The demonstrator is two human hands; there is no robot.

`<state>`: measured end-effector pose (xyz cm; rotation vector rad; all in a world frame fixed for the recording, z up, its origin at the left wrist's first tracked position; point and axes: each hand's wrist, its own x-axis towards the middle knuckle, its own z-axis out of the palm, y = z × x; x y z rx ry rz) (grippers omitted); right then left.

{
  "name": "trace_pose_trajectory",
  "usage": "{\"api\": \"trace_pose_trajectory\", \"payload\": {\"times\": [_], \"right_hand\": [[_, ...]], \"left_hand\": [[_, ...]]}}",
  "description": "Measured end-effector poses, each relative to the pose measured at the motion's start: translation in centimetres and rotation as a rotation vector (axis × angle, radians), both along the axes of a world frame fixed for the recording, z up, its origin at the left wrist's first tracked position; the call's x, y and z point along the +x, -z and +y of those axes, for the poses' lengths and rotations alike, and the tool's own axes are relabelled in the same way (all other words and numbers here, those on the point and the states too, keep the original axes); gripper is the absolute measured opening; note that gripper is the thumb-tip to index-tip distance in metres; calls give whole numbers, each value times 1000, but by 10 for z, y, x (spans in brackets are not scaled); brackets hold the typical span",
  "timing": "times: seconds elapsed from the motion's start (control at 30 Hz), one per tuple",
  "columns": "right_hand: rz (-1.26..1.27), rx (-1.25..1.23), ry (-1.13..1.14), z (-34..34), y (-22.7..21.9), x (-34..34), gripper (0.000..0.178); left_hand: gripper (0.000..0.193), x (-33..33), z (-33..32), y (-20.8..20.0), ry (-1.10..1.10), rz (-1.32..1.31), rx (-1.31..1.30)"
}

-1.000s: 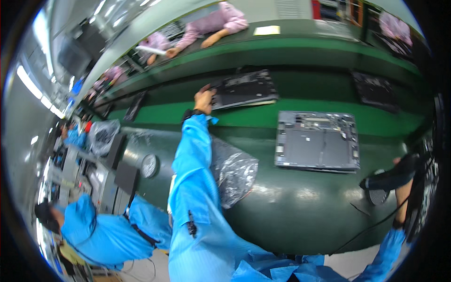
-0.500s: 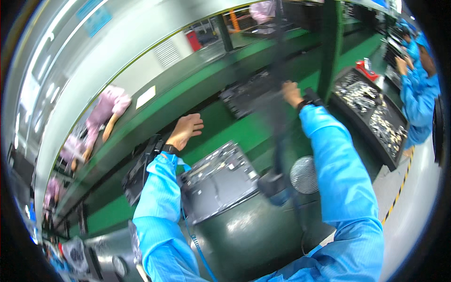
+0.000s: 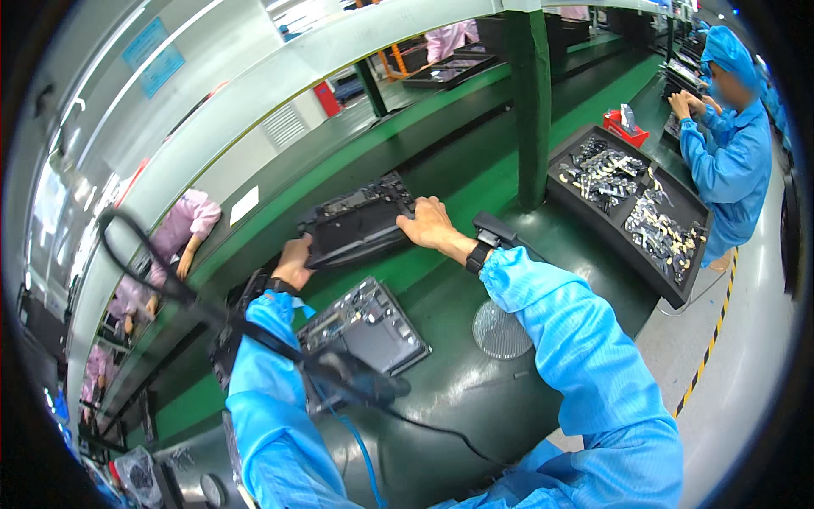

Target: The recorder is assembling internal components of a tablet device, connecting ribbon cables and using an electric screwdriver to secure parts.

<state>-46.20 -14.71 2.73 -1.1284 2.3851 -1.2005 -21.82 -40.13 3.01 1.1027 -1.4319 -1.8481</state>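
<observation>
Both my hands grip a dark laptop chassis (image 3: 360, 222), tilted over the green belt. My left hand (image 3: 293, 261) closes on its left edge. At its right corner, my right hand (image 3: 428, 222) has its thumb and fingers around the edge. Below it, an open laptop base (image 3: 373, 335) with exposed inner parts lies on the dark green bench. A dark object on a thick black cord (image 3: 280, 343) crosses in front of my left forearm and partly hides that base; its kind is unclear.
Right of my right arm, a black divided tray (image 3: 632, 208) holds many small metal parts. Behind it sits a red bin (image 3: 626, 127). A round ribbed disc (image 3: 502, 329) lies on the bench. A green post (image 3: 530, 110) stands beyond. A co-worker in blue (image 3: 729, 170) works at right.
My left hand, earlier open and apart, now holds the chassis with my right. The chassis has come left and is now tilted. The dark corded object has swung left, and the view has shifted.
</observation>
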Motion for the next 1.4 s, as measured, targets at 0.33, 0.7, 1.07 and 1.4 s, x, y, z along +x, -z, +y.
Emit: {"api": "trace_pose_trajectory", "payload": {"times": [0.33,0.7,1.07,1.4], "right_hand": [[-90,-184,-583,272,-6,101,18],[8,-95,-860,348,36,211,149],[234,-129,-627,346,51,228,108],[232,-175,-616,348,43,223,93]], "left_hand": [[34,363,252,-91,-363,34,-284],[54,309,507,63,-465,67,-85],[125,319,476,18,132,-744,-773],[25,345,351,12,-136,-681,-1173]]}}
